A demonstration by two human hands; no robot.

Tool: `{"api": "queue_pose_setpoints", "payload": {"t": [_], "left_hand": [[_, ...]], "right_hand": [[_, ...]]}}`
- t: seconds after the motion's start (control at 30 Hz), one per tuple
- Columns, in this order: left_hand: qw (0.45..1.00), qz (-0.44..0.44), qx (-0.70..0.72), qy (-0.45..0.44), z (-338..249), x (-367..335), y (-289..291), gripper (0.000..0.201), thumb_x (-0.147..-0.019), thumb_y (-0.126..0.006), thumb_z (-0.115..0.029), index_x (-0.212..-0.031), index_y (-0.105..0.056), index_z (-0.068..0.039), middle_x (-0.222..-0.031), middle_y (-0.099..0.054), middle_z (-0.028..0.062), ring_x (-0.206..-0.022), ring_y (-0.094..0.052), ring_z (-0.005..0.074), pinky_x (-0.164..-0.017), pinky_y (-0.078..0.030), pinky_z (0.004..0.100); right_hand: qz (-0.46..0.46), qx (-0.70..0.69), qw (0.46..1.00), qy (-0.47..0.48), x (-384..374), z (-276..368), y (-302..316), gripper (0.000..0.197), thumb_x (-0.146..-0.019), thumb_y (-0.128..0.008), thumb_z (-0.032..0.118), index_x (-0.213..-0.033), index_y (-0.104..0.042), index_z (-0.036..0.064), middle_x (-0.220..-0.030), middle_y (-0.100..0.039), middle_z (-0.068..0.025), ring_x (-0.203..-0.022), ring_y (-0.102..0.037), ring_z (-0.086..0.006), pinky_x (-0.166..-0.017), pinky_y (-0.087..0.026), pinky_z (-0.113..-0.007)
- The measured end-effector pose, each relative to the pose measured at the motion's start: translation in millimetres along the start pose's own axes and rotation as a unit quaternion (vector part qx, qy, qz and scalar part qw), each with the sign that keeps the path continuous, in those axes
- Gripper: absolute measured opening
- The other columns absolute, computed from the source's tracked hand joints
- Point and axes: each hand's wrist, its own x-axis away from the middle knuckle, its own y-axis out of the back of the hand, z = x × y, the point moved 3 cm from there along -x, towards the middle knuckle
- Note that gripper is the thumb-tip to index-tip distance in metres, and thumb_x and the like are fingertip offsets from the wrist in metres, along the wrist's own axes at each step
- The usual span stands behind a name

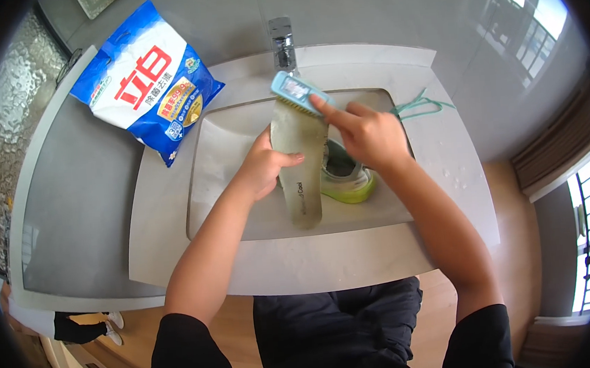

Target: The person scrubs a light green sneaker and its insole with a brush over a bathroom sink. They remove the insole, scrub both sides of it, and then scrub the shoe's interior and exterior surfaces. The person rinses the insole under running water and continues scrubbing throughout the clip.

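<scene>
Over the sink, my left hand (pixel 264 164) grips a pale grey-green shoe insole (pixel 300 177) by its left edge, thumb lying across its top face. A blue scrubbing brush (pixel 301 91) with yellowish bristles is in my right hand (pixel 370 132), index finger stretched along its back. The bristles meet the insole's far end. Beneath the insole and my right hand, a shoe (pixel 351 183) with a lime-green sole rests in the basin; the insole and hand hide part of it.
The grey-white sink basin (pixel 216 182) is set in a pale counter (pixel 447 207). A chrome faucet (pixel 283 41) stands behind it. A blue-and-white detergent bag (pixel 148 85) lies at the left. Green shoelaces (pixel 423 104) rest on the right rim. Another person's legs (pixel 79 327) show at lower left.
</scene>
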Motion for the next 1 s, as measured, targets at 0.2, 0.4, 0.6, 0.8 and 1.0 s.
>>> {"api": "queue_pose_setpoints", "payload": {"t": [0.2, 0.4, 0.6, 0.8, 1.0], "left_hand": [[0.999, 0.031, 0.026, 0.001, -2, -5, 18, 0.071, -0.078, -0.062, 0.012, -0.146, -0.051, -0.001, -0.135, -0.068, 0.0158, -0.126, -0.067, 0.0297, -0.109, -0.051, 0.0433], [0.999, 0.038, 0.015, 0.019, -3, -3, 33, 0.065, -0.082, -0.064, 0.011, -0.145, -0.056, -0.004, -0.135, -0.068, 0.0096, -0.128, -0.063, 0.0246, -0.113, -0.046, 0.0414], [0.998, 0.018, -0.063, 0.023, 1, -3, 28, 0.061, -0.086, -0.067, 0.008, -0.145, -0.057, -0.004, -0.136, -0.068, 0.0086, -0.129, -0.062, 0.0229, -0.114, -0.045, 0.0411], [0.991, 0.015, -0.132, 0.009, -3, 2, 23, 0.050, -0.091, -0.067, 0.004, -0.141, -0.061, -0.003, -0.134, -0.070, 0.0091, -0.127, -0.064, 0.0222, -0.111, -0.047, 0.0390], [0.975, 0.000, -0.224, -0.008, -5, 5, 13, 0.044, -0.095, -0.066, 0.001, -0.139, -0.063, -0.001, -0.131, -0.072, 0.0095, -0.124, -0.065, 0.0208, -0.109, -0.048, 0.0366]], "right_hand": [[-0.001, 0.018, 1.000, -0.007, -2, -10, 9, 0.072, -0.081, -0.071, 0.002, -0.141, -0.068, 0.0415, -0.070, -0.050, 0.0000, -0.049, -0.052, -0.0221, -0.044, -0.046, -0.038], [0.015, -0.016, 0.999, 0.040, 8, 13, 6, 0.076, -0.079, -0.070, 0.005, -0.145, -0.064, 0.0430, -0.068, -0.050, -0.0006, -0.049, -0.054, -0.0234, -0.043, -0.047, -0.038], [0.027, -0.087, 0.995, -0.042, 12, 7, 9, 0.056, -0.094, -0.070, 0.014, -0.142, -0.067, 0.0422, -0.068, -0.053, -0.0018, -0.051, -0.055, -0.0249, -0.046, -0.045, -0.039], [0.048, -0.134, 0.986, -0.089, 8, 9, 13, 0.049, -0.099, -0.070, 0.019, -0.143, -0.067, 0.0401, -0.067, -0.055, -0.0043, -0.055, -0.055, -0.0256, -0.051, -0.045, -0.041], [0.050, -0.269, 0.946, -0.172, 6, 10, 17, 0.050, -0.098, -0.073, 0.014, -0.144, -0.067, 0.0316, -0.076, -0.064, -0.0115, -0.057, -0.050, -0.0229, -0.060, -0.048, -0.035]]}}
